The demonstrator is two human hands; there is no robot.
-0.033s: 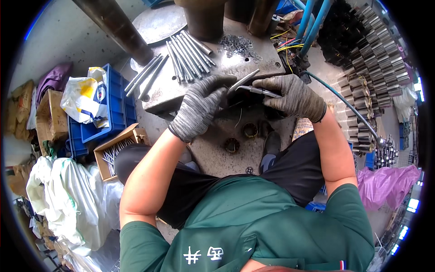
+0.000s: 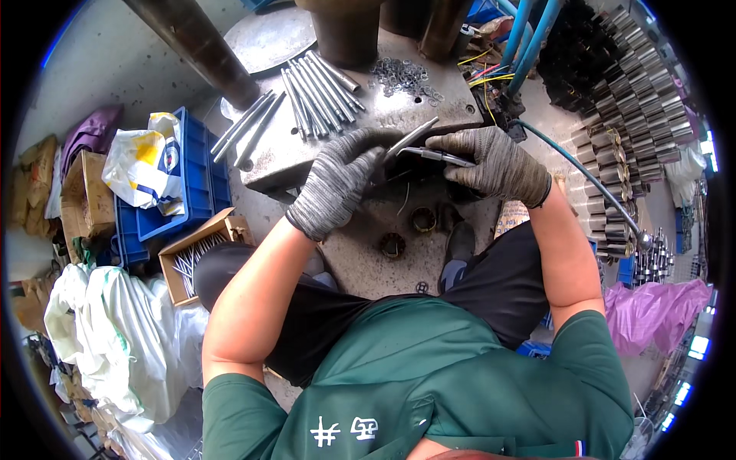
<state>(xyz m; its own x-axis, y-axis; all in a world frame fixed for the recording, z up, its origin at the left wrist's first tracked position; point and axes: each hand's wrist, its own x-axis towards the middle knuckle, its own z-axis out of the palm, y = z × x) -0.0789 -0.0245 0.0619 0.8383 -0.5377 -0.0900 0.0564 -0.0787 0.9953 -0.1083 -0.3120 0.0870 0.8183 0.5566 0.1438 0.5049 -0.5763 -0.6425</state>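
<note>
Steel rod (image 2: 418, 133), pinched in your gloved left hand (image 2: 339, 178), slants away and rightward between both hands. Your gloved right hand (image 2: 494, 159) grips the slim metal tool (image 2: 445, 156), tip leftward near the rod; contact cannot be told.

Toward ten o'clock, a white-and-yellow plastic bag (image 2: 136, 167) lies over a blue plastic crate (image 2: 202, 172), a purple sack (image 2: 88, 138) farther out; at eight, a crumpled white sack (image 2: 115, 345); between three and four, mauve plastic sheeting (image 2: 652, 313); at two, stacked metal cylinders (image 2: 648, 92); past one, blue pipes (image 2: 538, 44)
</note>
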